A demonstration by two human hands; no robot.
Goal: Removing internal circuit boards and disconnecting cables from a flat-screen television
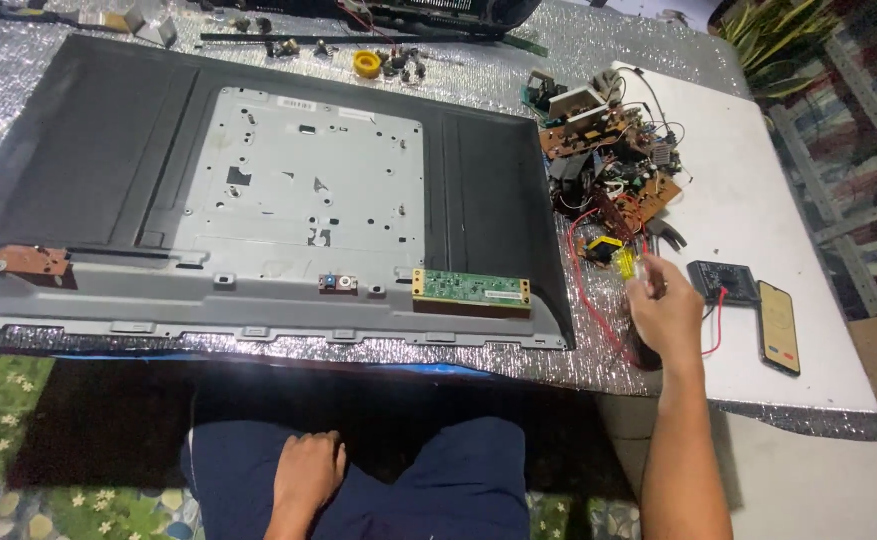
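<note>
My right hand (664, 312) is at the table's right side, fingers closed around a screwdriver with a clear yellow handle (626, 264), just below a heap of circuit boards and wires (610, 160). My left hand (308, 472) rests on my thigh under the table edge, fingers loosely curled, holding nothing. A large flat television panel (88, 170) lies back-up in front of me, with a bare metal plate (308, 170) in its middle and a small green circuit board (471, 290) along its near edge.
A black multimeter (722, 281) with a red lead and a phone (778, 326) lie right of my right hand. A brown board (26, 262) sits at the panel's left. A yellow tape roll (366, 63) and small parts lie at the far edge. Silver foil sheet (518, 90) covers the table.
</note>
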